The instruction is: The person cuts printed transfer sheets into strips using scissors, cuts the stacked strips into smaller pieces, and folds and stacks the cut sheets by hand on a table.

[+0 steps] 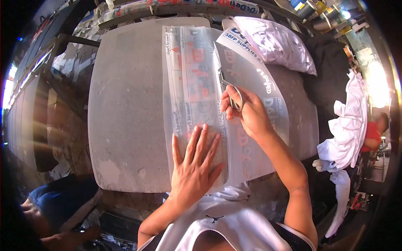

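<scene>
sheet [199, 90] of clear printed plastic lies on the table [125, 92]. the right hand [248, 111] grips scissors [223, 79] by the handles, their blades at the sheet, pointing toward its far edge. the left hand [192, 171] rests flat on the sheet, fingers spread wide. a stuffed bag [274, 42] sits far right.

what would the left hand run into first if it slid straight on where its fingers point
Probably the right hand, which holds scissors: the left hand rests palm down on the printed plastic sheet, fingers pointing forward and slightly right. How high the right hand sits is unclear.
</scene>
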### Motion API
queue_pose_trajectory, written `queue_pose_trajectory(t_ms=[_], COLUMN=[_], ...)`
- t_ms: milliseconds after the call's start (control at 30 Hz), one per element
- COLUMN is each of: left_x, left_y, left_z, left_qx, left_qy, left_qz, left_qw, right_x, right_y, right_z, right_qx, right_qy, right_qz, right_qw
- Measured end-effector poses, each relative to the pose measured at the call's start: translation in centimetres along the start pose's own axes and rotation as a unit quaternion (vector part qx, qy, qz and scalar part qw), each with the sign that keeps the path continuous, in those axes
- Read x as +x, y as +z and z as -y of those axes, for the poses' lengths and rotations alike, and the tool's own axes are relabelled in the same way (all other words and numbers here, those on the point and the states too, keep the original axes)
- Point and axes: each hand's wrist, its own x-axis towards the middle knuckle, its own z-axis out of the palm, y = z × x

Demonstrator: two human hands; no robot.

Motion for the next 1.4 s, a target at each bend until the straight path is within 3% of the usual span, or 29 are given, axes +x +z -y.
queue_pose_trajectory(t_ms=[1400], left_x=[0.0], left_y=[0.0], left_z=[0.1], left_qx=[-0.003], left_qy=[-0.001], left_qz=[0.007], left_qw=[1.0], right_x=[1.9], right_y=[0.4], right_z=[0.3], right_qx=[0.015], right_qy=[-0.011], right_qz=[0.008], right_qw=[1.0])
